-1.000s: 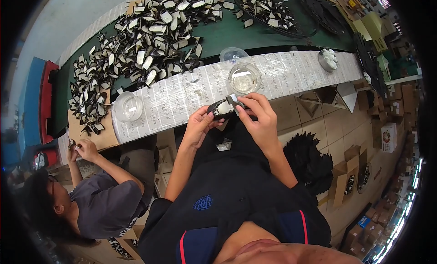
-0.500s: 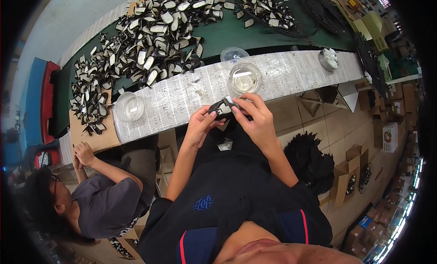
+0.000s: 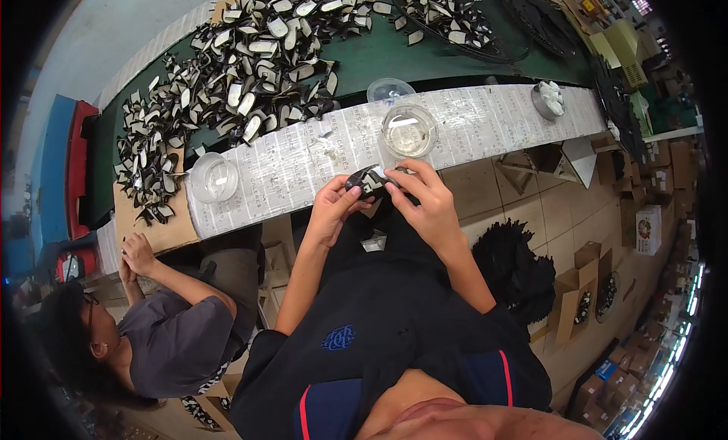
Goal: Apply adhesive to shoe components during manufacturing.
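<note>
Between my two hands, just off the bench's near edge, is a small black piece with a pale face, shaped like a shoe heel (image 3: 369, 180). My left hand (image 3: 331, 212) is closed around its left end, with the thumb along its near side. The fingers of my right hand (image 3: 429, 199) pinch its right end, fingertips pressed on the white part at the top. Beyond my hands a clear round bowl (image 3: 409, 131) of clear liquid stands on the bench. Many similar black pieces with pale faces lie in a large heap (image 3: 262, 49) at the far left.
A paper-covered bench (image 3: 299, 165) runs across in front of me, with a green surface (image 3: 364, 57) beyond it. A second clear bowl (image 3: 214, 177) and a metal cup of white pieces (image 3: 547, 100) stand on it. A co-worker (image 3: 178, 319) sits on my left, hands near cardboard (image 3: 171, 229).
The piece has turned slightly in my fingers, and my right fingertips have shifted a little along its top. The co-worker's hands have moved slightly.
</note>
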A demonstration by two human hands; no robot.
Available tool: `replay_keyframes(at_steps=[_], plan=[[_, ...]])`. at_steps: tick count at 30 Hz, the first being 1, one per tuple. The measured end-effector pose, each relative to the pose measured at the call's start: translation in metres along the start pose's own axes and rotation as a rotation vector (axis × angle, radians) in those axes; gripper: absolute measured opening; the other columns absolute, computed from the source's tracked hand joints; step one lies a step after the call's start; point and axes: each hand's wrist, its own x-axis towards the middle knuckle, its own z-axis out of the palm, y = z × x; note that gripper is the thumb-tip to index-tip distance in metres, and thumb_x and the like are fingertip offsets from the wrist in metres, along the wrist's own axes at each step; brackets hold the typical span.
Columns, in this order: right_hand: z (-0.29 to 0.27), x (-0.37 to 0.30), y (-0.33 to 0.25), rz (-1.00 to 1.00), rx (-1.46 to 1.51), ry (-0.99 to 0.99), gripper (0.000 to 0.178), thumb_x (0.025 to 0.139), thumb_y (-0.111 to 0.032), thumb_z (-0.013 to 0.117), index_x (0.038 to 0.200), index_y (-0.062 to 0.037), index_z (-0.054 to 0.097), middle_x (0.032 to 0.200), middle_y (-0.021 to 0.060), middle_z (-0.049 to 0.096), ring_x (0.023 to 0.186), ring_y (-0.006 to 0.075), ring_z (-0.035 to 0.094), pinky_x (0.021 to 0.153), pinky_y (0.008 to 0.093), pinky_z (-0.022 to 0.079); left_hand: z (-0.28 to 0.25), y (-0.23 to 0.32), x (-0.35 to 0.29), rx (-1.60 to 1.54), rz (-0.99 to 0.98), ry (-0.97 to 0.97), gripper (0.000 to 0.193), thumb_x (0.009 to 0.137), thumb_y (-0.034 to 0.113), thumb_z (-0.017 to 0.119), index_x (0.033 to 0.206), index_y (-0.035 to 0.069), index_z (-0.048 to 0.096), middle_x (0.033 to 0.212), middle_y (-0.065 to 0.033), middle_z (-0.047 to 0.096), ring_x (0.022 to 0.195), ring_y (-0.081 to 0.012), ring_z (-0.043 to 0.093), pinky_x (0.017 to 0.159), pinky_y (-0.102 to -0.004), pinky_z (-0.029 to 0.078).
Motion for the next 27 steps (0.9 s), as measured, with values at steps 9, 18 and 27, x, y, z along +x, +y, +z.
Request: replay_keyframes(at_steps=[9,18,27], plan=[[0.005,-0.002,0.0,0.003,-0.034,-0.046,0.026,0.082,-0.002,0.073,0.107,-0.0038,0.069,0.11,0.0121,0.061,0.08,0.0217,0.067,0.065,0.0308,0.054,-0.003,-0.005,0.004,0.041,0.012,0.013,0.02,0.095,0.008,0.062,0.111,-0.001,0.057,0.101,-0.01,0.068,0.091,-0.0163,0.068,0.08,-0.0269,0.055],[0.01,-0.004,-0.001,-0.032,-0.118,-0.069,0.028,0.08,-0.001,0.074,0.107,-0.0035,0.068,0.108,0.0125,0.059,0.075,0.0214,0.067,0.062,0.0322,0.055,-0.002,-0.006,0.006,0.045,0.007,0.014,0.019,0.095,0.007,0.062,0.111,-0.001,0.057,0.101,-0.0093,0.068,0.091,-0.0149,0.067,0.079,-0.0264,0.055],[0.012,-0.004,0.001,-0.032,-0.115,-0.076,0.028,0.08,-0.001,0.073,0.107,-0.0036,0.068,0.108,0.0119,0.059,0.076,0.021,0.068,0.062,0.0321,0.055,-0.004,-0.005,0.007,0.073,0.027,0.009,0.019,0.094,0.007,0.062,0.111,-0.001,0.057,0.102,-0.0097,0.068,0.091,-0.0151,0.067,0.08,-0.0262,0.055]])
